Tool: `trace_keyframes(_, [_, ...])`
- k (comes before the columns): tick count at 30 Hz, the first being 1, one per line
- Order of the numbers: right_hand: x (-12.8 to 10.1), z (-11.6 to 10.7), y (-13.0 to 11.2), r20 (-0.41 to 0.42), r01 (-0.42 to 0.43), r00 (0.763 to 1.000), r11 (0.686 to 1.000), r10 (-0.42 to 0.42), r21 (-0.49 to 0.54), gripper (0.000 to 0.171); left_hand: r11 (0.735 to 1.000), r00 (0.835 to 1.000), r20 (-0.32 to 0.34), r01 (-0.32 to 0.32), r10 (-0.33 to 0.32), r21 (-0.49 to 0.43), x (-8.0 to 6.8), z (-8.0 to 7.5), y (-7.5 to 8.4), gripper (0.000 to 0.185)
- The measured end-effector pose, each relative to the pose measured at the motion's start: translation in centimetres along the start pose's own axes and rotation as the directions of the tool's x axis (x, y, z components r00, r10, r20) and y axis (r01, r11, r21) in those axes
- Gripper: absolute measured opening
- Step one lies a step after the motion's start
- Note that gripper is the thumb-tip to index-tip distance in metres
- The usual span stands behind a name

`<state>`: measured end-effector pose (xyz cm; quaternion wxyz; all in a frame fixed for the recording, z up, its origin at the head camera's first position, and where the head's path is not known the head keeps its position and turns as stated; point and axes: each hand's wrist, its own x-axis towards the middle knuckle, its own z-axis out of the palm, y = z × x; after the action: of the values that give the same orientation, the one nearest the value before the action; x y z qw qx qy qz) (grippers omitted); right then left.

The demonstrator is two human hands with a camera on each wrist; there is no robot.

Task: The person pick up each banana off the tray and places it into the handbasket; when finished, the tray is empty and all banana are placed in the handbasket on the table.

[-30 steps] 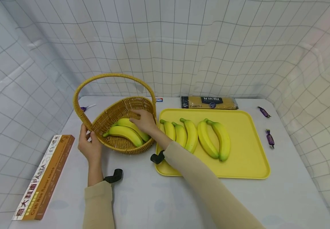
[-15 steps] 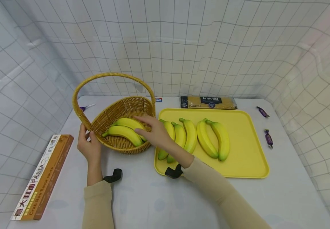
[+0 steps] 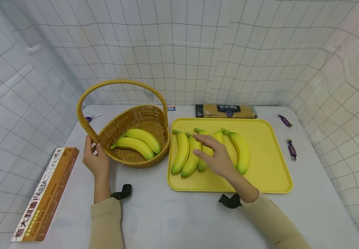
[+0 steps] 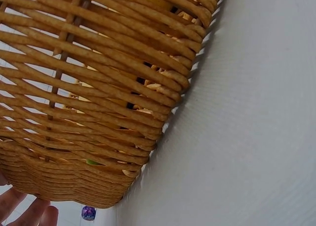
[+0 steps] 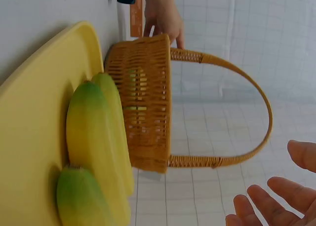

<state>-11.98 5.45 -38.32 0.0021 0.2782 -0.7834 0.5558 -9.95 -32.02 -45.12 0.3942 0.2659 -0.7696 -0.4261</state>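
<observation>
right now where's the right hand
In the head view the right hand hovers open over the bananas on the yellow tray, right of the wicker basket.

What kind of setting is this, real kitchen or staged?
Likely a staged recording booth, not a kitchen: a grid-patterned sheet hangs as backdrop on all sides, and the white table holds laid-out props, a wicker basket and a yellow tray of bananas.
</observation>
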Motion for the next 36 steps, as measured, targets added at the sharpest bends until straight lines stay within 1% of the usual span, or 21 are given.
trace_keyframes(3, [-1.1,-2.1,-0.3,-0.065,-0.01,0.998,1.0,0.01,0.005,0.043,1.0,1.0,0.001,0.005,-0.005,0.005,0.0,0.0,0.0,0.043])
trace_keyframes(6, [-2.1,-4.0,-0.5,-0.124,-0.036,0.992,0.999,0.038,0.014,0.042,1.0,1.0,-0.001,0.001,-0.001,0.002,0.0,0.0,0.1,0.043])
trace_keyframes(8, [-2.6,-4.9,0.1,-0.167,-0.057,0.984,0.998,0.059,0.013,0.042,1.0,1.0,-0.001,-0.004,0.004,0.001,0.0,0.0,0.1,0.042])
trace_keyframes(12, [-3.3,-6.5,1.0,-0.25,-0.086,0.965,0.996,0.082,-0.004,0.041,1.0,1.0,-0.005,-0.013,0.013,-0.004,0.0,-0.1,0.1,0.042])
trace_keyframes(17, [-3.8,-8.0,2.2,-0.347,-0.1,0.933,0.995,0.097,0.008,0.042,1.0,1.0,-0.007,-0.019,0.019,-0.004,0.0,0.0,0.0,0.043])
trace_keyframes(19, [-3.8,-8.4,2.6,-0.375,-0.121,0.92,0.993,0.111,-0.003,0.041,1.0,1.0,-0.007,-0.02,0.02,-0.003,0.0,0.0,0.0,0.042])
trace_keyframes(22, [-3.9,-9.0,3.3,-0.403,-0.159,0.905,0.987,0.136,-0.023,0.042,1.0,1.0,-0.004,-0.022,0.022,-0.006,0.0,0.0,0.0,0.042])
trace_keyframes(27, [-4.1,-9.5,6.0,-0.421,-0.207,0.888,0.978,0.184,-0.01,0.047,1.0,1.0,0.001,-0.023,0.023,-0.016,0.0,0.1,0.1,0.041])
trace_keyframes(31, [-4.2,-9.6,7.9,-0.424,-0.243,0.88,0.97,0.213,-0.016,0.051,1.0,1.0,-0.001,-0.027,0.027,-0.016,0.0,0.0,0.1,0.042])
trace_keyframes(36, [-4.2,-9.4,8.9,-0.414,-0.291,0.875,0.956,0.249,-0.04,0.056,1.0,1.0,-0.004,-0.025,0.025,-0.014,-0.1,0.0,0.0,0.042])
